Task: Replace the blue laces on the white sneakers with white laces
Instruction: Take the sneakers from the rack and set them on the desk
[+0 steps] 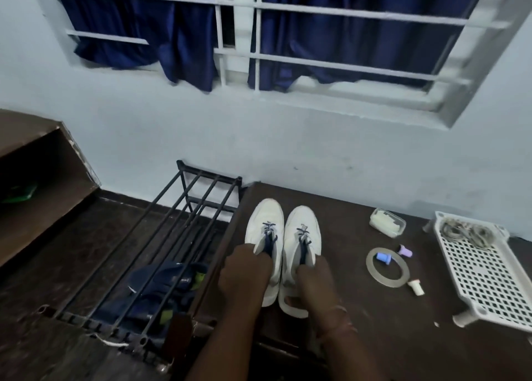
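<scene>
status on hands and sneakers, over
Left hand grips left white sneaker, right hand grips right white sneaker. Blue laces still in. Nothing blocking.

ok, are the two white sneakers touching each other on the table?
Touching. The head view shows the left white sneaker and right white sneaker side by side on the dark brown table, inner edges meeting with no table visible between them along the midsection.

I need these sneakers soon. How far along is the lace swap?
Barely started. Done: both white sneakers stand side by side on the dark table. In hand: the left hand grips the left sneaker at its opening, the right hand the right sneaker. Left: the blue laces are still threaded in both; white laces aren't clearly identifiable.
</scene>
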